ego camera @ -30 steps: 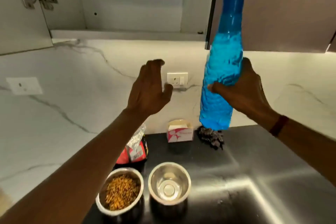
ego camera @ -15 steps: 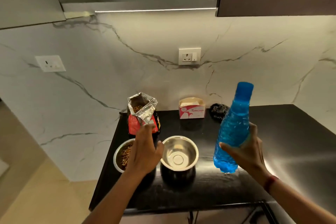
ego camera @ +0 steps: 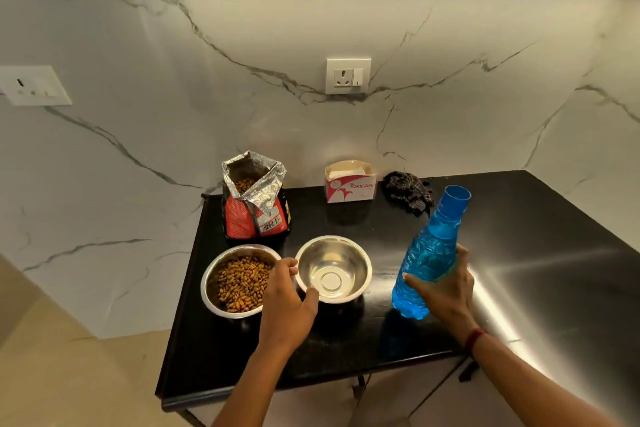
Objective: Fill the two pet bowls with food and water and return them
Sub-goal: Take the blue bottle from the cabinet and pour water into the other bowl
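The right hand is holding a blue bottle, fingers clamped round its lower half. The capped top is leaning away to the right, and the base is hanging just over the black worktop. The left hand is cupping the empty bowl, thumb and fingers curling against its left rim. The food bowl is sitting just left of it, full of kibble. An open bag is standing behind the bowls, with a box and a cloth by the wall.
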